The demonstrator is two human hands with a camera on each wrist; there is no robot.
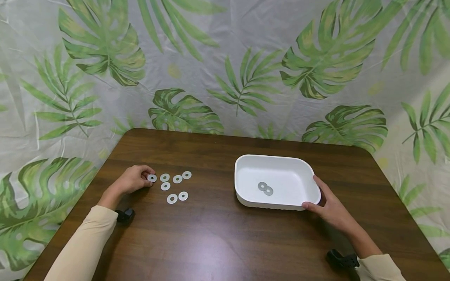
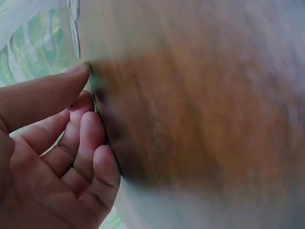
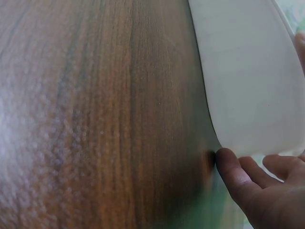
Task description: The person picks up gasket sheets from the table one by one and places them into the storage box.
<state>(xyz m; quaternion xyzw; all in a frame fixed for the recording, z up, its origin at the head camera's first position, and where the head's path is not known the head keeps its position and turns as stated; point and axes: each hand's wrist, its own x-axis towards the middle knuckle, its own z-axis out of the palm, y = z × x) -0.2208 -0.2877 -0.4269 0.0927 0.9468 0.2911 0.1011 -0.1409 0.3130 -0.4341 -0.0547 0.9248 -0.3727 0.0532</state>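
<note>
At the left of the table, my left hand (image 1: 131, 180) pinches a flat metal washer (image 1: 155, 179) between thumb and fingertips, close on the wood. In the left wrist view the thumb (image 2: 57, 90) and curled fingers meet at the table surface, with just a thin edge of the washer showing. A white plastic bin (image 1: 277, 159) stands right of centre, two overlapping washers (image 1: 265, 189) lying on its floor. My right hand (image 1: 328, 205) holds the bin's right end, thumb at the near corner and fingers along the side. In the right wrist view those fingertips touch the bin's outer wall (image 3: 252, 86).
Several more washers (image 1: 168, 199) lie flat on the brown wooden table (image 1: 211, 226), just right of my left hand. Behind the table hangs a leaf-patterned cloth (image 1: 246, 39). Each wrist carries a black strapped device (image 1: 125, 215).
</note>
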